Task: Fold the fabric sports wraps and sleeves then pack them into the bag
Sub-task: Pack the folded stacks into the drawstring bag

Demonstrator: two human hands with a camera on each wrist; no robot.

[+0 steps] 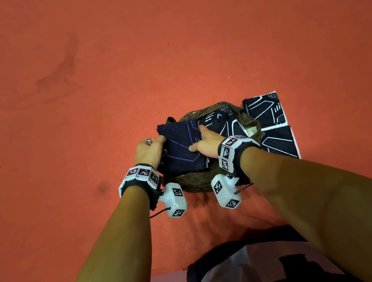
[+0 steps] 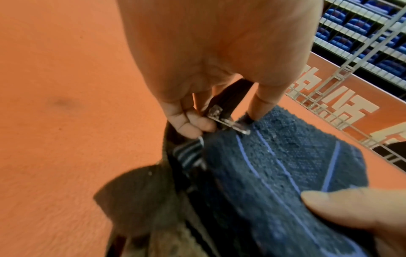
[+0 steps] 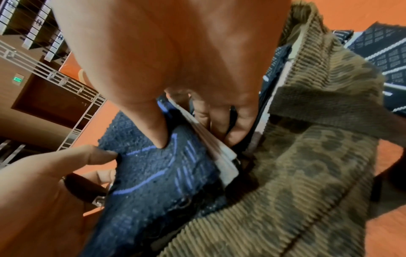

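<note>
A person stands over an orange floor [image 1: 163, 45], both bare forearms reaching down to a brown patterned corduroy bag [image 1: 195, 185] that lies open on it. A folded navy sleeve with purple lines [image 1: 182, 147] sits at the mouth of the bag, half in and half out, resting on top of another folded navy piece with white lines [image 1: 222, 122] that is already inside.

The left hand [image 1: 148, 151] is at the left edge of the bag. Its fingers are curled around the dark bag strap [image 2: 230, 97] near a small metal buckle [image 2: 214, 111], while the forefinger reaches forward and touches the far corner of the purple-lined sleeve.

The right hand [image 1: 207, 140] grips the right side of that same sleeve: the thumb presses on its top face and the other fingers tuck under its edge, down between the sleeve and the white-lined fabric (the wrist view shows this pinch clearly).

Just right of the bag, two more folded navy pieces with white lines lie flat on the floor, one farther away [image 1: 265, 109] and one nearer [image 1: 279, 143], touching each other edge to edge.

Each wrist wears a white band with black-and-white square markers [image 1: 140, 175]. A metal wire rack [image 2: 360, 43] stands in the background.
</note>
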